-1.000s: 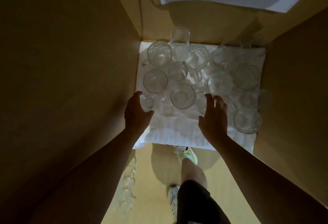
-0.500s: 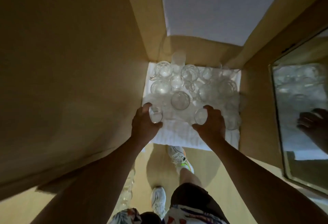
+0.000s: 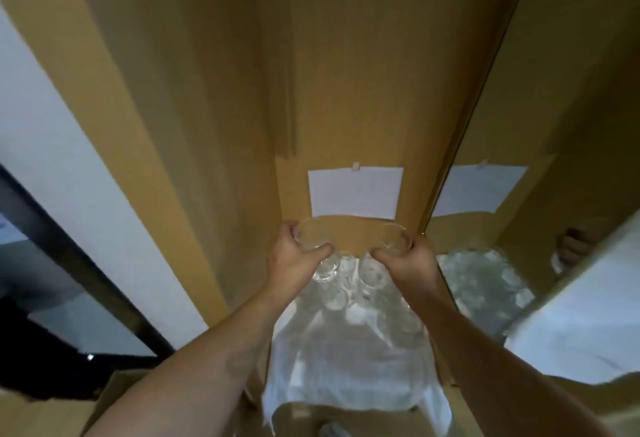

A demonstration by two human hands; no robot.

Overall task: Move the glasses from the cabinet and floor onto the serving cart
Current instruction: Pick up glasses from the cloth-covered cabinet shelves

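Two clear glasses are gripped, one per hand: left hand point(image 3: 294, 260) fingers curled round left glass point(image 3: 311, 239), right hand point(image 3: 408, 263) round right glass point(image 3: 393, 244), both held above remaining glasses point(image 3: 341, 277) on white cloth point(image 3: 346, 360) in cabinet point(image 3: 346, 73). Glass outlines blurred, shapes hard to tell. Vs 0.5 s ago: both glasses have been lifted off the cloth.
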